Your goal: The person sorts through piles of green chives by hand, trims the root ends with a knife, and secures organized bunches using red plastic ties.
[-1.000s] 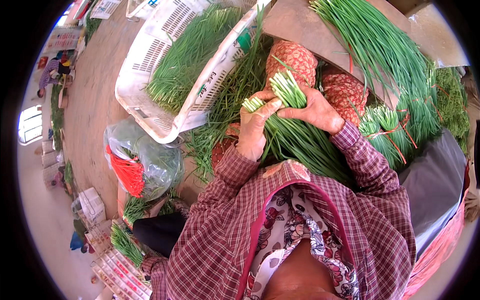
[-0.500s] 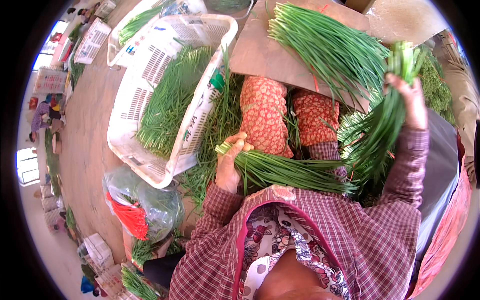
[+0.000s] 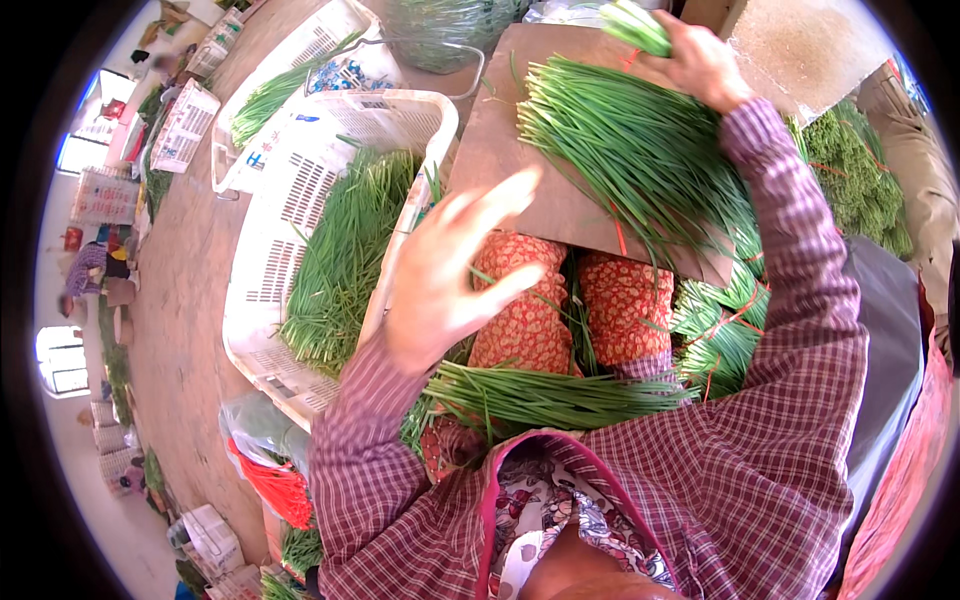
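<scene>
My right hand [image 3: 705, 62] is closed round a bunch of garlic chives [image 3: 635, 28] at the far side of a brown board [image 3: 490, 160]. The pale stem ends point left; the rest of the bunch is partly hidden by the hand. Below it on the board lies a big heap of garlic chives [image 3: 630, 150], with red ties [image 3: 617, 230] showing at its edge. My left hand [image 3: 450, 270] is raised, empty, fingers spread, above my knees in red patterned cloth [image 3: 520, 310]. Across my lap rests a loose bundle of garlic chives [image 3: 560, 398], touched by neither hand.
A white plastic basket [image 3: 255, 300] of loose chives stands at my left. Below it is a clear bag with red ties [image 3: 275, 485]. Tied green bundles [image 3: 720, 330] lie right of my knees; more greens [image 3: 855, 175] are farther right. A cardboard box [image 3: 800, 55] stands at the far right.
My left hand has let go of the bundle on my lap and risen, opening. My right hand has carried its bunch from the right side to the board's far side.
</scene>
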